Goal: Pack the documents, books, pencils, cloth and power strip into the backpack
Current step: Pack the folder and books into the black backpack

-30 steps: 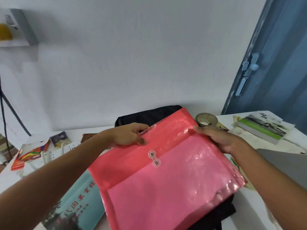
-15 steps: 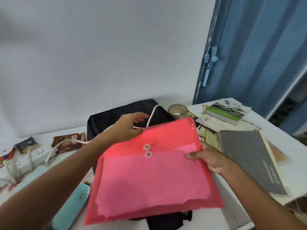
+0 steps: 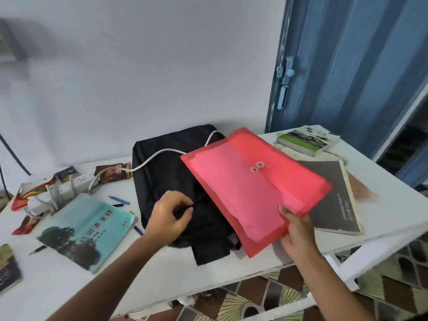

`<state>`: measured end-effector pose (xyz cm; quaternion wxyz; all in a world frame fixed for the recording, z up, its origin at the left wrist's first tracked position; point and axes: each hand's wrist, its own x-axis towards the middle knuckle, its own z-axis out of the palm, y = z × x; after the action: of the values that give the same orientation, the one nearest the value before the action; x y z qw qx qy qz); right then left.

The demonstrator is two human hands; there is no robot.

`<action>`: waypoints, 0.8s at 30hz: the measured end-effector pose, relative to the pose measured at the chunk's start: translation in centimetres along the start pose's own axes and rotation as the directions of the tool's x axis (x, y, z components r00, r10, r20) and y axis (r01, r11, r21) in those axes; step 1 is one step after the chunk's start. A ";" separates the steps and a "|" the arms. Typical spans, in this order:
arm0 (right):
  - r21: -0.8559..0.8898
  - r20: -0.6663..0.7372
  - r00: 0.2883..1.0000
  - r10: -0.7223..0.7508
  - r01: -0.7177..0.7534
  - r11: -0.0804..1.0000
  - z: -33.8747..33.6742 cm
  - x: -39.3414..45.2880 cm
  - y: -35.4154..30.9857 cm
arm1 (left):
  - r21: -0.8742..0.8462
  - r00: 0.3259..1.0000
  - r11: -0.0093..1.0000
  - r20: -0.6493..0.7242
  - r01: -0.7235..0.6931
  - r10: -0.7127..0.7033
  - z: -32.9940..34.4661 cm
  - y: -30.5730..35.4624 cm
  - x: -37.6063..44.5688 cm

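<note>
Right hand [image 3: 295,230] grips red folder [image 3: 252,188]; left hand [image 3: 170,214] pinches backpack [image 3: 171,172].

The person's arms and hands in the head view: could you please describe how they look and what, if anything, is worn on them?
Both forearms are bare as far as the frame shows: no sleeves, gloves, watch or bracelet. The left hand and right hand show no rings on the visible fingers, and the nails that show look short and unpainted.

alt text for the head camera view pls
The right hand holds a red document folder partly over a black backpack on a white table, while the left hand pinches the backpack's fabric.
</note>
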<state>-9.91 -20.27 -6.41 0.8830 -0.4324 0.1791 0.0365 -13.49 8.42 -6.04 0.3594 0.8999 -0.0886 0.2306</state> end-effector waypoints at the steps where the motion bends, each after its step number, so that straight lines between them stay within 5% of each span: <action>1: 0.000 -0.013 1.000 -0.002 0.002 1.000 -0.5 -0.7 0.3 | 0.026 0.993 1.000 0.117 -0.008 0.005 0.7 -0.4 -1.3; 3: -0.010 -0.025 1.000 0.000 0.000 1.000 -1.5 -2.1 1.0 | 0.092 0.975 0.996 0.218 0.021 -0.041 1.9 -0.7 -2.9; 6: -0.023 -0.049 0.999 0.009 -0.010 1.000 -3.0 -4.1 2.1 | 0.110 0.974 0.988 0.184 0.112 -0.131 2.2 -0.3 -3.3; 11: 0.017 -0.088 0.996 0.026 -0.025 1.000 -5.7 -5.8 3.3 | 0.174 0.945 0.982 0.302 0.076 -0.127 1.8 -0.4 -3.6; 20: 0.105 -0.020 0.996 0.081 -0.079 0.991 -8.8 -8.2 5.1 | 0.324 0.971 0.941 0.175 0.098 -0.161 1.5 0.0 -2.3; 24: 0.128 -0.004 0.994 0.111 -0.110 0.986 -10.5 -9.8 5.5 | 0.434 0.941 0.872 0.135 0.226 -0.310 1.4 0.2 -1.3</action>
<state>-23.28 -24.10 -12.99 0.9045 -0.3645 0.2097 0.0713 -14.17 7.26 -7.40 0.1793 0.9773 0.0525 0.1002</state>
